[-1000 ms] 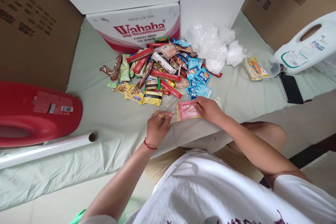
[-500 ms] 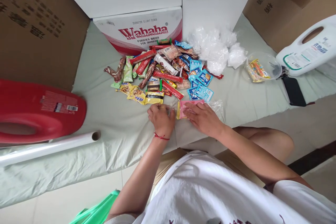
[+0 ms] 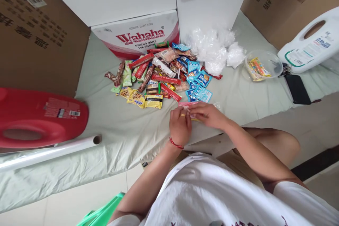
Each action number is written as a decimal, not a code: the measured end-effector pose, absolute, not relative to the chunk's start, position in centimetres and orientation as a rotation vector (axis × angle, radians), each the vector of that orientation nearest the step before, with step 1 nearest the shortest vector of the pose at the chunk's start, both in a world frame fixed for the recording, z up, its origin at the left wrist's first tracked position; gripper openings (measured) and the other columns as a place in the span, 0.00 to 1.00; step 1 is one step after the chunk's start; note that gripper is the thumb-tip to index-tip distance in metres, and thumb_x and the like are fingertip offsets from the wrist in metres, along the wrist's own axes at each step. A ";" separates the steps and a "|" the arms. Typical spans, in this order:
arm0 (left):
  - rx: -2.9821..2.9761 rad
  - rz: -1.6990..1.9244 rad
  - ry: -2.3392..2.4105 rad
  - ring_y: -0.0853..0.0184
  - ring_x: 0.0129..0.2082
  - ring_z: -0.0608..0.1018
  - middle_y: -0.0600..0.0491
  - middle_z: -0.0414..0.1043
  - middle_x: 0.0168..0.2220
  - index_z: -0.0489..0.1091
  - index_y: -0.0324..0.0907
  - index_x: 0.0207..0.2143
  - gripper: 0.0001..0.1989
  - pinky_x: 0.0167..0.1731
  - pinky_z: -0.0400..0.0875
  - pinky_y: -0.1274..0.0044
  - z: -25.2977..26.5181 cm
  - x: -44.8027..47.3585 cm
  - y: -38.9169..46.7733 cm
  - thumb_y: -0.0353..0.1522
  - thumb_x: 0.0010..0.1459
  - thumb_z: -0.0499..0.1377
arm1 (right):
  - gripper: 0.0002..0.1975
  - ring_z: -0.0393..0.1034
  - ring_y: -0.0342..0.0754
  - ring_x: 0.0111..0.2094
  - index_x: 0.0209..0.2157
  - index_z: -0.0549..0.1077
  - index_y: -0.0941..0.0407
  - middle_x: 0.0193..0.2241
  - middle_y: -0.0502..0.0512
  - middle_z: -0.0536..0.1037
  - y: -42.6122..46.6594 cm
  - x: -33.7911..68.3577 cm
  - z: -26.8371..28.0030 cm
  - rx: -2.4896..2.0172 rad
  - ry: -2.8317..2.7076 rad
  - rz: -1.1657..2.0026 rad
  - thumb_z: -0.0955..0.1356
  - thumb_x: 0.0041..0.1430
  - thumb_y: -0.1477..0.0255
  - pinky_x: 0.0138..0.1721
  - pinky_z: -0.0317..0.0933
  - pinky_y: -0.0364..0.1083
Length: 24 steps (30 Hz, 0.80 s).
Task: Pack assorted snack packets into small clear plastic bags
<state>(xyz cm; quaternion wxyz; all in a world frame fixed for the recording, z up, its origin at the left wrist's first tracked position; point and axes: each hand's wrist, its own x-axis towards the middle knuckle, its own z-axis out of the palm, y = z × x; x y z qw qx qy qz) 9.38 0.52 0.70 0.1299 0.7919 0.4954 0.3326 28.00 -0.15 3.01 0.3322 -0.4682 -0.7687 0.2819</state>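
A pink snack packet (image 3: 188, 104) with a yellow lower edge lies on the cloth at the table's front, mostly covered by my hands. My left hand (image 3: 180, 124), with a red string bracelet at its wrist, has its fingers curled down onto the packet's left part. From the right, my right hand (image 3: 209, 114) presses bent fingers on the same packet, and its fingertips meet those of the left. A bit of clear plastic (image 3: 218, 106) shows beyond my right hand. Just behind lie blue sachets (image 3: 203, 93) and a yellow biscuit packet (image 3: 154, 101).
A heap of wrapped snacks (image 3: 164, 67) spreads before the Wahaha carton (image 3: 140, 39). Crumpled clear bags (image 3: 212, 49), a round plastic tub (image 3: 275, 64), a black phone (image 3: 298, 89) and a white jug (image 3: 309, 47) stand rightward. Leftward are a red jug (image 3: 66, 127) and a film roll (image 3: 63, 150).
My left hand has moved right onto the pink packet, close against my right hand. The right hand's fingers have bent more over the packet. The view has shifted slightly.
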 end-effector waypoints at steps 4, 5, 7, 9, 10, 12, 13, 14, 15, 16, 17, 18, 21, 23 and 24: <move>2.459 0.890 1.290 0.55 0.50 0.76 0.40 0.77 0.53 0.74 0.41 0.49 0.14 0.52 0.72 0.61 -1.0 8.9 0.0 0.27 0.68 0.52 | 0.16 0.73 0.54 0.49 0.52 0.77 0.53 0.46 0.58 0.82 -0.3 31.4 3.5 -1.646 -1.533 0.557 0.62 0.72 0.62 0.50 0.66 0.53; 2.475 0.882 1.273 0.55 0.50 0.76 0.39 0.77 0.54 0.74 0.42 0.51 0.15 0.52 0.72 0.60 -1.3 8.7 0.1 0.27 0.68 0.51 | 0.18 0.73 0.55 0.47 0.53 0.76 0.54 0.43 0.59 0.82 -0.4 31.8 3.4 -1.762 -1.499 0.525 0.63 0.71 0.60 0.48 0.66 0.53; 2.499 0.897 1.261 0.55 0.49 0.76 0.40 0.77 0.54 0.74 0.42 0.52 0.16 0.51 0.73 0.59 -1.6 8.5 0.3 0.27 0.68 0.50 | 0.21 0.72 0.56 0.42 0.51 0.77 0.56 0.36 0.59 0.81 -0.8 32.2 3.0 -1.924 -1.540 0.597 0.65 0.68 0.56 0.44 0.65 0.51; 2.521 0.938 1.256 0.56 0.49 0.77 0.41 0.78 0.53 0.75 0.42 0.51 0.16 0.51 0.73 0.60 -1.7 8.5 0.4 0.28 0.69 0.50 | 0.20 0.70 0.54 0.37 0.42 0.79 0.56 0.28 0.56 0.78 -1.5 32.4 2.7 -1.944 -1.632 0.732 0.65 0.67 0.54 0.40 0.62 0.48; 2.527 0.959 1.256 0.56 0.48 0.76 0.41 0.78 0.53 0.75 0.42 0.51 0.15 0.51 0.73 0.61 -1.7 8.5 0.4 0.28 0.69 0.51 | 0.19 0.69 0.52 0.36 0.36 0.79 0.55 0.27 0.55 0.76 -1.8 32.6 2.6 -1.914 -1.650 0.768 0.66 0.66 0.55 0.39 0.62 0.48; 2.520 0.986 1.255 0.56 0.48 0.76 0.41 0.79 0.52 0.76 0.41 0.49 0.14 0.50 0.73 0.62 -1.6 8.5 0.4 0.27 0.68 0.52 | 0.18 0.68 0.50 0.35 0.30 0.77 0.55 0.28 0.54 0.76 -2.6 33.2 2.4 -1.845 -1.548 0.798 0.67 0.64 0.55 0.39 0.62 0.47; 2.507 0.986 1.255 0.56 0.47 0.75 0.41 0.79 0.52 0.76 0.41 0.48 0.13 0.49 0.73 0.62 -1.5 8.5 0.4 0.27 0.68 0.53 | 0.18 0.68 0.50 0.34 0.30 0.76 0.54 0.30 0.53 0.76 -2.9 33.6 2.4 -1.819 -1.437 0.828 0.67 0.63 0.55 0.38 0.63 0.47; 2.489 0.981 1.256 0.57 0.47 0.75 0.41 0.79 0.52 0.76 0.41 0.47 0.12 0.49 0.73 0.63 -1.5 8.5 0.4 0.27 0.68 0.54 | 0.18 0.69 0.49 0.34 0.33 0.76 0.54 0.32 0.54 0.77 -3.2 33.9 2.4 -1.798 -1.308 0.872 0.67 0.63 0.53 0.38 0.64 0.48; 2.472 0.974 1.262 0.57 0.47 0.75 0.42 0.79 0.52 0.76 0.41 0.47 0.12 0.49 0.72 0.63 -1.5 8.5 0.4 0.27 0.68 0.54 | 0.20 0.71 0.50 0.35 0.36 0.76 0.54 0.34 0.55 0.78 -3.5 34.1 2.3 -1.778 -1.190 0.930 0.67 0.63 0.51 0.38 0.66 0.48; 2.458 0.973 1.269 0.57 0.46 0.75 0.42 0.79 0.52 0.76 0.42 0.47 0.12 0.48 0.72 0.63 -1.4 8.5 0.4 0.27 0.67 0.54 | 0.22 0.73 0.51 0.37 0.42 0.75 0.54 0.38 0.56 0.79 -3.8 34.1 2.3 -1.760 -1.104 0.985 0.67 0.63 0.49 0.38 0.68 0.49; 2.449 0.977 1.278 0.57 0.46 0.75 0.43 0.79 0.52 0.76 0.42 0.46 0.11 0.48 0.72 0.63 -1.4 8.5 0.4 0.27 0.67 0.55 | 0.25 0.74 0.53 0.40 0.48 0.74 0.53 0.42 0.58 0.80 -4.0 33.9 2.3 -1.752 -1.062 1.025 0.67 0.62 0.47 0.38 0.69 0.51; 2.444 0.988 1.284 0.57 0.46 0.75 0.43 0.80 0.52 0.77 0.42 0.46 0.11 0.48 0.72 0.63 -1.4 8.5 0.4 0.27 0.67 0.55 | 0.31 0.75 0.55 0.43 0.56 0.70 0.53 0.47 0.61 0.79 -4.2 33.6 2.4 -1.756 -1.063 1.038 0.69 0.60 0.46 0.39 0.71 0.52; 2.425 1.017 1.288 0.57 0.46 0.75 0.44 0.80 0.51 0.77 0.42 0.45 0.10 0.47 0.72 0.63 -1.3 8.5 0.5 0.27 0.67 0.56 | 0.49 0.72 0.58 0.52 0.69 0.56 0.51 0.61 0.68 0.69 -5.2 32.2 3.4 -1.805 -1.182 0.826 0.75 0.53 0.49 0.43 0.72 0.55; 2.408 1.010 1.288 0.56 0.46 0.75 0.44 0.80 0.51 0.77 0.42 0.46 0.10 0.48 0.72 0.62 -1.2 8.5 0.5 0.28 0.67 0.56 | 0.43 0.69 0.59 0.54 0.67 0.60 0.51 0.60 0.66 0.68 -6.2 31.5 4.4 -1.817 -1.284 0.550 0.75 0.56 0.52 0.47 0.70 0.56; 2.401 1.008 1.288 0.56 0.46 0.75 0.44 0.80 0.51 0.77 0.43 0.46 0.10 0.48 0.71 0.62 -1.2 8.5 0.5 0.28 0.67 0.56 | 0.36 0.68 0.59 0.54 0.64 0.65 0.50 0.56 0.64 0.71 -6.8 31.4 4.9 -1.810 -1.362 0.427 0.74 0.58 0.53 0.49 0.69 0.57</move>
